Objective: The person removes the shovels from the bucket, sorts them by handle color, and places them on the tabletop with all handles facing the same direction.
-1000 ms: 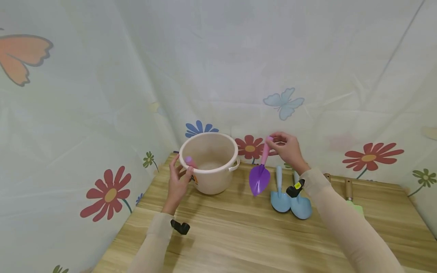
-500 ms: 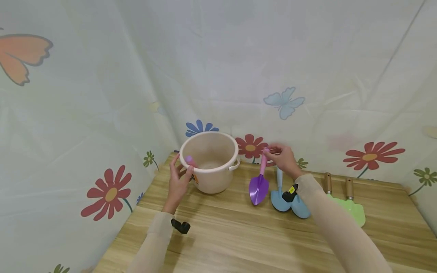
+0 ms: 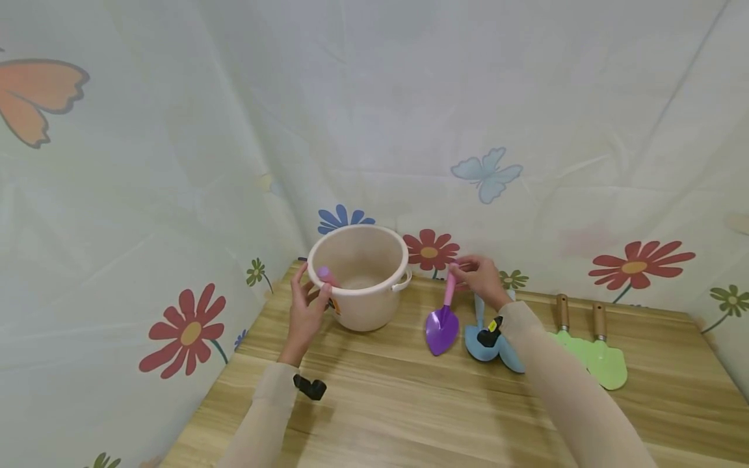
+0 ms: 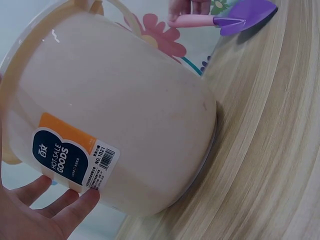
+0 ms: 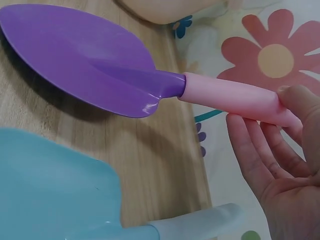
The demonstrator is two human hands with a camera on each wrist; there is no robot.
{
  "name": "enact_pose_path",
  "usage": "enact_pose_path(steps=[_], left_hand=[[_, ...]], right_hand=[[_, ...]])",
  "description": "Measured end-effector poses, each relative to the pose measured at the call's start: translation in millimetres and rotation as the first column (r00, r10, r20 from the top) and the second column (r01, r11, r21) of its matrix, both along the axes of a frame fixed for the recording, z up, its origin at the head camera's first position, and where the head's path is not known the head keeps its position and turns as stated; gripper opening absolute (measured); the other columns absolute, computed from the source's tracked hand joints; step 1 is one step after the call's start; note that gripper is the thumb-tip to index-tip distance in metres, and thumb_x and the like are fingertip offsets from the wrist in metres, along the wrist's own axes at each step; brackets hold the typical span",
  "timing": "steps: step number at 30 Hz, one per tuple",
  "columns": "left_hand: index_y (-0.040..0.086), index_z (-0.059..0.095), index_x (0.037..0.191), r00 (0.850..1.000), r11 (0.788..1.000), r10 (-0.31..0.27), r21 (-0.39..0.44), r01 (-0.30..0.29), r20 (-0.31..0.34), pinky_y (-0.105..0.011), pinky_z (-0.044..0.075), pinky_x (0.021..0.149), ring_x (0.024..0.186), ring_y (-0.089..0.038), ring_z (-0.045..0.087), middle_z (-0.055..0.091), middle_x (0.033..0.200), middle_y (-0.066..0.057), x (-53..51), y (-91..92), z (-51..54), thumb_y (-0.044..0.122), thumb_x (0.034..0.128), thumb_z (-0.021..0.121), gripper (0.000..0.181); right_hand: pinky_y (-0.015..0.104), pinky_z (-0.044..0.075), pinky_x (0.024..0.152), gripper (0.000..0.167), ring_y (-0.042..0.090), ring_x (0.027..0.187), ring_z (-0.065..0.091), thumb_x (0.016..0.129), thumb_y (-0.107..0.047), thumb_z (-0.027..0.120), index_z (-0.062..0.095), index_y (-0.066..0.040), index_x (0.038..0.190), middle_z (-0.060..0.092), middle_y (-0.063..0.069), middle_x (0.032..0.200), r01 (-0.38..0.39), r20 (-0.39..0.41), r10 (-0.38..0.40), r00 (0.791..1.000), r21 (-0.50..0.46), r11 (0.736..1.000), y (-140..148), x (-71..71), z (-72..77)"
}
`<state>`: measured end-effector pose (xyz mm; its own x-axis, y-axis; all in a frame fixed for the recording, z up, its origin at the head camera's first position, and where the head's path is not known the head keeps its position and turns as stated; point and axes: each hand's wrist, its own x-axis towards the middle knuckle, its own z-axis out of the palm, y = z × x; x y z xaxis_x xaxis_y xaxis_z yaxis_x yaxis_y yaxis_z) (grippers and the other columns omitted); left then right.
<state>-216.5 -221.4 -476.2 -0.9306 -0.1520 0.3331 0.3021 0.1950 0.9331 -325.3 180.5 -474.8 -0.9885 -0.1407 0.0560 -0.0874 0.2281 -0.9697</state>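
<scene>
By the end of its pink handle, my right hand [image 3: 478, 279] pinches a purple trowel [image 3: 441, 330] between thumb and fingertips. The blade of this trowel [image 5: 82, 60] points toward me, low over the wooden table; whether it touches cannot be told. My left hand [image 3: 307, 318] rests spread against the near left side of a beige bucket [image 3: 368, 309], close to its rim. In the left wrist view, the fingers [image 4: 75, 212] lie fairly straight against the wall by a label. Inside the bucket leans a pink handle [image 3: 328, 277]; its lower part is hidden.
Right of the purple trowel lie two light-blue shovels [image 3: 481, 344], partly covered by my right hand and sleeve. Farther right are two green shovels [image 3: 607, 365] with wooden handles. A flower-printed sheet [image 3: 374, 130] hangs behind the wooden table [image 3: 374, 396].
My right hand has lowered the purple trowel toward the table and shifted slightly left. The green shovels now show more fully. My left hand and the bucket have stayed in place.
</scene>
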Motion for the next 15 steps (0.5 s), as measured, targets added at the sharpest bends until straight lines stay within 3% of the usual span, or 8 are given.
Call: enact_pose_path(steps=[6,11,15], left_hand=[[0.035,0.022,0.161,1.000,1.000,0.000,0.008,0.000,0.006,-0.061,0.051,0.098,0.129,-0.044,0.054,0.043,0.155,-0.021,-1.5,-0.5,0.3,0.033,0.1013,0.066,0.075],[0.024,0.020,0.163,0.999,0.999,-0.035,0.036,0.035,0.015,-0.064,0.050,0.098,0.130,-0.049,0.051,0.040,0.155,-0.027,3.0,1.4,9.9,0.027,0.1016,0.066,0.077],[0.016,0.019,0.163,0.999,0.998,-0.045,0.038,0.044,0.020,-0.066,0.050,0.097,0.128,-0.051,0.052,0.041,0.154,-0.030,8.5,2.4,17.0,0.024,0.1016,0.066,0.078]], right_hand=[[0.052,0.060,0.083,0.043,0.032,0.090,0.073,0.097,-0.024,0.075,0.065,0.003,0.128,0.066,0.026,0.117,-0.006,-0.001,0.006,1.000,0.050,0.999,-3,-7.0,-5.7],[0.052,0.060,0.084,0.040,0.042,0.096,0.071,0.097,-0.022,0.074,0.065,0.004,0.127,0.065,0.025,0.116,-0.011,0.017,0.010,1.000,0.069,0.998,-6,-9.2,-7.8],[0.053,0.060,0.084,0.039,0.043,0.095,0.071,0.098,-0.018,0.072,0.062,0.005,0.128,0.064,0.027,0.116,-0.026,0.052,0.023,0.998,0.048,0.999,-7,-9.2,-11.5]])
